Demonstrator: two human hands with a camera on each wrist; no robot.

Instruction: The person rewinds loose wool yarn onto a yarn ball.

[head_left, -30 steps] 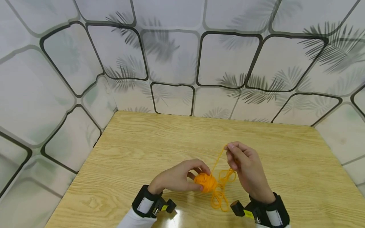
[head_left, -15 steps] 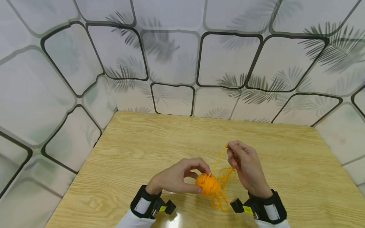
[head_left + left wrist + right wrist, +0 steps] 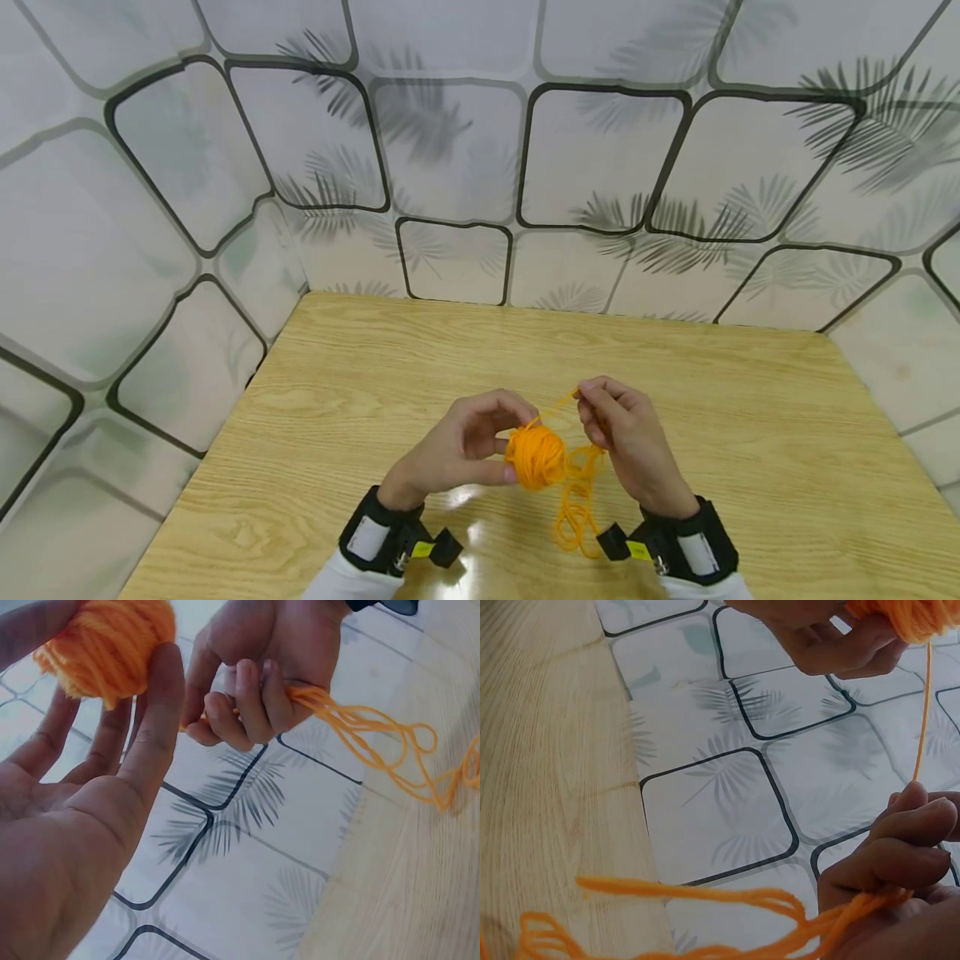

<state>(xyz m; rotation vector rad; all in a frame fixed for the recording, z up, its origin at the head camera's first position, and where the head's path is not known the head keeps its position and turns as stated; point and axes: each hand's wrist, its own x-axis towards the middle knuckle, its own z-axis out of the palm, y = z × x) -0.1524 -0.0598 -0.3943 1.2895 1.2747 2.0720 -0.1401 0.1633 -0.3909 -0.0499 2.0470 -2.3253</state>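
My left hand (image 3: pixel 468 442) holds an orange ball of yarn (image 3: pixel 537 457) between thumb and fingertips, above the table. In the left wrist view the wound ball (image 3: pixel 112 649) sits between the thumb and the long fingers. To its right, my right hand (image 3: pixel 626 437) pinches a single strand (image 3: pixel 557 407) that runs taut from the ball. The curled lower fingers of that hand also grip several loose strands (image 3: pixel 360 724), as the left wrist view shows. These loops of slack yarn (image 3: pixel 576 517) hang from the right hand down to the table.
The wooden table (image 3: pixel 375 358) spreads around both hands. Behind it and to the left stands a wall covering (image 3: pixel 457 150) with dark outlines and leaf prints. Black straps with small cameras (image 3: pixel 447 547) are worn on both wrists.
The left hand has raised the ball of yarn and turned it. The right hand has moved left toward the ball, and the strand between them now slants lower and is shorter.
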